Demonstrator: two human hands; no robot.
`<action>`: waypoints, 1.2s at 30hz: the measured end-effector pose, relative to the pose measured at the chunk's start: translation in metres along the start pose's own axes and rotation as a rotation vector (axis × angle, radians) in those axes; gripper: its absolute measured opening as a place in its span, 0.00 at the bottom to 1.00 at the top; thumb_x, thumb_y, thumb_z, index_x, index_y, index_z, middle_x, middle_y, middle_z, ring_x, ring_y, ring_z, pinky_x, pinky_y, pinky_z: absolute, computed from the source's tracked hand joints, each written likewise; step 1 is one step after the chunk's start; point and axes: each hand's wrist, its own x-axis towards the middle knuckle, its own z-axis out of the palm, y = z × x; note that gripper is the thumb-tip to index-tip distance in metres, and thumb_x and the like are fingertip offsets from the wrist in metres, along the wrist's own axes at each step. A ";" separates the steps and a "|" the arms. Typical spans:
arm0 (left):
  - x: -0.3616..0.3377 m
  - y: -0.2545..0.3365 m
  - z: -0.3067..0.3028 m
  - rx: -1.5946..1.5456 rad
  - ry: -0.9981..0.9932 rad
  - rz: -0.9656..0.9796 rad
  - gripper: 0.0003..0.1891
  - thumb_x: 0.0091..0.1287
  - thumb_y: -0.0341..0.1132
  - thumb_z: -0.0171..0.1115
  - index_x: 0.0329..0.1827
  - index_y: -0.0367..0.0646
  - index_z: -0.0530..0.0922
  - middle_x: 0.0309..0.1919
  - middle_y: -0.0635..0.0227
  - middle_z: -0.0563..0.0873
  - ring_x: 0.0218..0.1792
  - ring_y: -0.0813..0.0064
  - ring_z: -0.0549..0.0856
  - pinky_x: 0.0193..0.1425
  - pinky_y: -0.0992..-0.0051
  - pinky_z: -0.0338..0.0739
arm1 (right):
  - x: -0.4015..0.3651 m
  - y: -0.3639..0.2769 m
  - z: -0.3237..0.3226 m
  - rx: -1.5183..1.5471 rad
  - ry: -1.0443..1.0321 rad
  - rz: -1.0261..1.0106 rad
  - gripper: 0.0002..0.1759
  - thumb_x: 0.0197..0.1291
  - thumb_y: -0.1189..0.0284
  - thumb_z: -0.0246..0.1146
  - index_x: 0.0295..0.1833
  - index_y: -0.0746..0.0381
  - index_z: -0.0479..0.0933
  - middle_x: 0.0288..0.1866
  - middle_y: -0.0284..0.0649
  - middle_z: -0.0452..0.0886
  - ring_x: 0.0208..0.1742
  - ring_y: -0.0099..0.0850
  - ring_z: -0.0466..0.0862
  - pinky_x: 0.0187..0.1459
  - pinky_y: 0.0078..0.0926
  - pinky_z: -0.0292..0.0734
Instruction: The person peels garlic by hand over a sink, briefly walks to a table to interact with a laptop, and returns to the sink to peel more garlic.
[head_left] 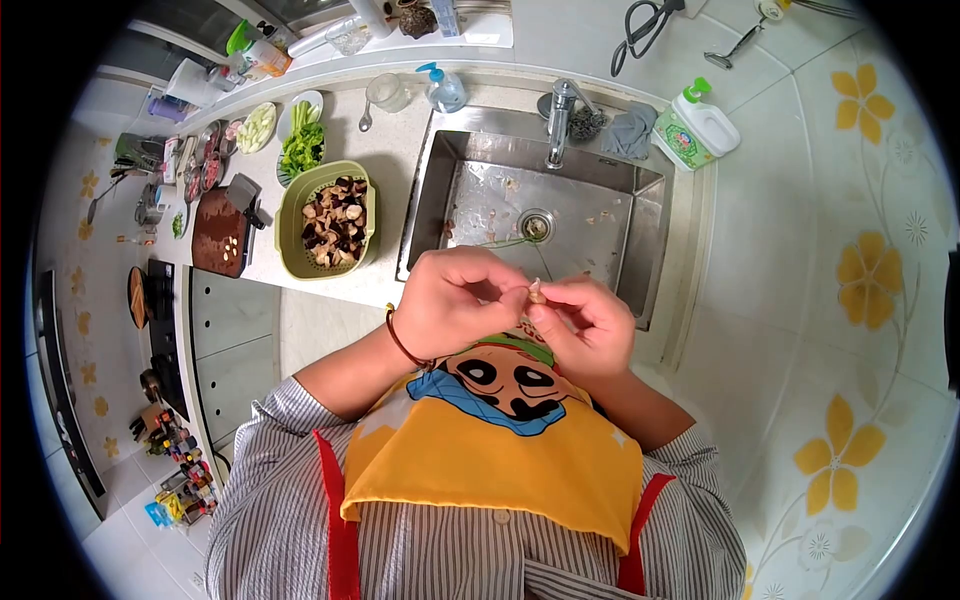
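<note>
Both of my hands meet in front of my apron, at the near edge of the steel sink. Between the fingertips is a small pale piece that looks like a garlic clove with some skin on it. My left hand pinches it from the left, thumb and index finger together. From the right, my right hand pinches the same piece with thumb and index finger. Scraps of peel and a thin green stem lie in the sink around the drain.
Left of the sink, a green colander holds cut mushrooms. Farther left are a brown cutting board with small pale pieces, a plate of green vegetables and a cleaver. A faucet and soap bottles stand behind.
</note>
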 end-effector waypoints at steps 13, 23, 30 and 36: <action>-0.006 -0.001 0.004 -0.239 0.009 -0.120 0.04 0.67 0.25 0.69 0.40 0.33 0.86 0.35 0.69 0.89 0.36 0.86 0.85 0.40 0.83 0.80 | -0.001 0.002 -0.001 0.061 0.028 0.007 0.13 0.61 0.86 0.69 0.51 0.71 0.80 0.45 0.45 0.84 0.46 0.28 0.87 0.47 0.22 0.85; -0.004 -0.003 0.000 -0.125 -0.030 -0.004 0.03 0.65 0.23 0.69 0.38 0.33 0.86 0.34 0.67 0.89 0.35 0.85 0.86 0.39 0.82 0.80 | 0.001 -0.002 0.000 0.043 -0.007 -0.022 0.12 0.59 0.86 0.70 0.49 0.70 0.81 0.46 0.46 0.85 0.44 0.28 0.87 0.45 0.22 0.86; -0.004 -0.005 0.000 -0.121 -0.001 -0.048 0.03 0.64 0.23 0.68 0.38 0.33 0.86 0.33 0.67 0.89 0.34 0.85 0.85 0.38 0.82 0.80 | 0.002 -0.003 -0.001 -0.043 -0.022 -0.021 0.14 0.58 0.86 0.71 0.49 0.68 0.81 0.45 0.45 0.85 0.44 0.29 0.88 0.45 0.23 0.86; -0.002 0.000 0.000 -0.270 -0.020 -0.161 0.04 0.65 0.23 0.68 0.39 0.30 0.86 0.33 0.66 0.90 0.35 0.85 0.86 0.39 0.82 0.81 | 0.007 -0.004 0.001 -0.115 0.018 -0.102 0.14 0.55 0.86 0.72 0.48 0.68 0.82 0.44 0.45 0.86 0.42 0.30 0.89 0.43 0.23 0.87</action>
